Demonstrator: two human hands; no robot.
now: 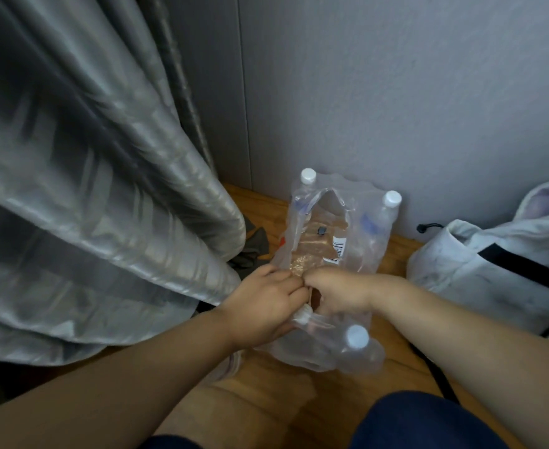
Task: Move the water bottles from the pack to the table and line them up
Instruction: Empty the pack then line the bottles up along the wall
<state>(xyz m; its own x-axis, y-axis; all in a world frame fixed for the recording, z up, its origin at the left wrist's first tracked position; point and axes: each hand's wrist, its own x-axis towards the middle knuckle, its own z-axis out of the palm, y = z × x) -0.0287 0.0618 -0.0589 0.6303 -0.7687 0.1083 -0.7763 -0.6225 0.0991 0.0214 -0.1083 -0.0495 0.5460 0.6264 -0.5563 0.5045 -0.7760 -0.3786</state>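
A clear plastic shrink-wrap pack [328, 241] stands on the wooden floor against the grey wall, torn open in the middle. Three white-capped water bottles show in it: one at the far left [308, 176], one at the far right [392, 199], one at the near right [357, 337]. My left hand [263, 306] and my right hand [337, 290] meet at the pack's near edge. Both are closed on the plastic film. A fourth white cap [302, 314] peeks out under my left hand's fingers.
A grey curtain [88, 189] hangs at the left, reaching the floor beside the pack. A white bag with a black strap [499, 270] lies at the right. Dark cloth [250, 251] lies under the curtain's hem. My knees fill the bottom.
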